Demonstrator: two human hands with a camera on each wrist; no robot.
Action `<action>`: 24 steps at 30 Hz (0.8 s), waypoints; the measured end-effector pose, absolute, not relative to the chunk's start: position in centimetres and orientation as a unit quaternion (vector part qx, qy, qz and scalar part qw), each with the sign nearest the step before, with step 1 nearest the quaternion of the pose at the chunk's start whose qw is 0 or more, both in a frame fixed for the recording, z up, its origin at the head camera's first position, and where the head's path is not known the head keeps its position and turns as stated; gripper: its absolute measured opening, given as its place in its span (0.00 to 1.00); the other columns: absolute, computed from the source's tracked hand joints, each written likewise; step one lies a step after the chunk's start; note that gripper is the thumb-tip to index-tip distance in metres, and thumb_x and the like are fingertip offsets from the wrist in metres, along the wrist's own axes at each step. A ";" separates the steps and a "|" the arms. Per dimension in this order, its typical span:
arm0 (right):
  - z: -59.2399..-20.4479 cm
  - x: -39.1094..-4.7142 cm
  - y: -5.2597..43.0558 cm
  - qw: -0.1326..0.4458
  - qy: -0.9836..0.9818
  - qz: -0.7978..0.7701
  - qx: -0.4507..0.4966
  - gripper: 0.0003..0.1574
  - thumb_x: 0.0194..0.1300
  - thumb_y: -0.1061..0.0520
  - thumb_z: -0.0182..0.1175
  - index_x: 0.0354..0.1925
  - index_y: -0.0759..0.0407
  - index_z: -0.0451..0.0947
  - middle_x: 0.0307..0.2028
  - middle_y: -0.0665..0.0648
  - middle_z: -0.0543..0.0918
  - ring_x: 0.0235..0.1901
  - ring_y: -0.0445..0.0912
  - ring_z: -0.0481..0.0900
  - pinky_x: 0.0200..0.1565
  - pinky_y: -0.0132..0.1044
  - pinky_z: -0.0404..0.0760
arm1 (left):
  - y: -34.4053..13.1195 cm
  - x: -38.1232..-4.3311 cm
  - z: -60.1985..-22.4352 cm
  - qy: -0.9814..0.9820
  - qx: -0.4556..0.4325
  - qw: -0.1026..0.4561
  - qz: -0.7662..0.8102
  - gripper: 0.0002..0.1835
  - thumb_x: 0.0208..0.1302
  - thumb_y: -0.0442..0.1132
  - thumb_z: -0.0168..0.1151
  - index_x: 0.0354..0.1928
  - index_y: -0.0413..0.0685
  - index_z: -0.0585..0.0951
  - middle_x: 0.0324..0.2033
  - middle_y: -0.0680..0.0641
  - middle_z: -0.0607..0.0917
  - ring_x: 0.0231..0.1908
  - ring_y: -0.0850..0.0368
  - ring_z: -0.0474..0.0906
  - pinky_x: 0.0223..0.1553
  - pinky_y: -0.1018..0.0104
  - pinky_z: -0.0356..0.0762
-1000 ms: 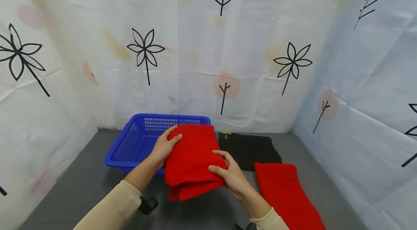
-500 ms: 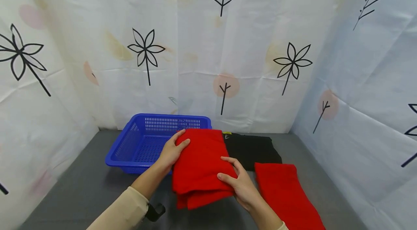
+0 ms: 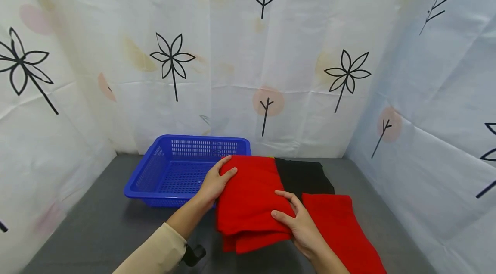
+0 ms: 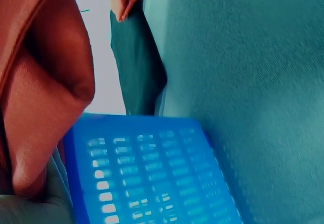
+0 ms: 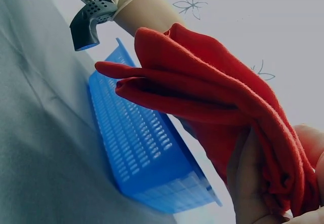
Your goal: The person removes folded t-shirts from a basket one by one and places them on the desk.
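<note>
A folded red cloth [image 3: 252, 200] is held up off the table between both hands, its layered lower edge hanging toward the person. My left hand [image 3: 215, 181] grips its left side, thumb on top and the other fingers mostly hidden behind. On the lower right edge, my right hand [image 3: 298, 222] pinches the layers; in the right wrist view its fingers [image 5: 248, 178] go under the fold. Just behind and left of the cloth stands a blue perforated plastic basket [image 3: 182, 200]. The held cloth overlaps a folded black fabric piece [image 3: 304, 175] in the head view.
Another folded red cloth [image 3: 337, 226] lies on the grey table [image 3: 89, 231] at the right, in front of the black piece. White curtains [image 3: 232, 50] with plant drawings close off the back and both sides. A black wrist camera mount [image 3: 193, 255] hangs under the left sleeve.
Both hands have carried the red cloth rightward and slightly toward the person, from in front of the basket's right part to partly over the black fabric. The grips look the same.
</note>
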State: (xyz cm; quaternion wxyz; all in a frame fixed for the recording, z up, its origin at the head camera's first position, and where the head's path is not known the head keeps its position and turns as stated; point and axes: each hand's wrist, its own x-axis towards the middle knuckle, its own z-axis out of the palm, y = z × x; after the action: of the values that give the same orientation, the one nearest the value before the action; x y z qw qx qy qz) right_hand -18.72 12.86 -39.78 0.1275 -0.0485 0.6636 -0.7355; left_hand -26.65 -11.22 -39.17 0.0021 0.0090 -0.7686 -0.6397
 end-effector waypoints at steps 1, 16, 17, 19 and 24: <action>-39.8 -18.7 13.1 0.125 0.665 -0.735 -0.047 0.37 0.68 0.57 0.61 0.70 0.56 0.58 0.66 0.61 0.63 0.55 0.53 0.71 0.52 0.43 0.80 | -10.9 -26.7 -39.2 -0.767 0.007 0.002 -0.641 0.31 0.70 0.46 0.59 0.73 0.55 0.65 0.66 0.37 0.71 0.53 0.43 0.78 0.52 0.49 0.80; -40.2 -17.5 15.7 0.102 0.694 -0.713 0.000 0.38 0.67 0.56 0.63 0.70 0.55 0.60 0.67 0.61 0.63 0.56 0.54 0.70 0.52 0.46 0.79 | -7.6 -26.7 -39.9 -0.791 -0.025 0.040 -0.610 0.29 0.70 0.44 0.60 0.72 0.51 0.68 0.67 0.38 0.71 0.62 0.40 0.71 0.62 0.43 0.70; -40.2 -17.5 15.9 0.101 0.698 -0.709 0.003 0.38 0.67 0.56 0.63 0.70 0.54 0.60 0.67 0.61 0.63 0.56 0.54 0.70 0.53 0.46 0.79 | -7.4 -26.7 -39.9 -0.791 -0.027 0.040 -0.609 0.29 0.70 0.44 0.60 0.72 0.51 0.68 0.67 0.38 0.71 0.62 0.40 0.71 0.62 0.42 0.70; -40.2 -17.3 16.2 0.100 0.702 -0.706 0.008 0.38 0.66 0.55 0.63 0.70 0.54 0.60 0.67 0.60 0.63 0.57 0.55 0.69 0.53 0.47 0.78 | -7.0 -26.6 -39.9 -0.792 -0.031 0.037 -0.609 0.29 0.70 0.44 0.60 0.71 0.51 0.68 0.68 0.38 0.71 0.63 0.40 0.70 0.63 0.42 0.69; -40.4 -16.9 17.2 0.101 0.696 -0.711 0.012 0.38 0.66 0.56 0.63 0.70 0.54 0.59 0.67 0.61 0.62 0.56 0.55 0.69 0.52 0.47 0.79 | -6.0 -26.3 -39.8 -0.794 -0.037 0.032 -0.606 0.29 0.70 0.44 0.60 0.71 0.53 0.68 0.67 0.39 0.72 0.62 0.41 0.71 0.62 0.41 0.70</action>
State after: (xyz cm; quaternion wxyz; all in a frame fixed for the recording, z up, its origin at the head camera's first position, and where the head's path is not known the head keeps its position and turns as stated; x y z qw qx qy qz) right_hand -16.87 17.19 -40.39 0.1008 0.0124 0.6959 -0.7109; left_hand -26.35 -6.04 -39.82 0.0321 -0.0372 -0.7942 -0.6057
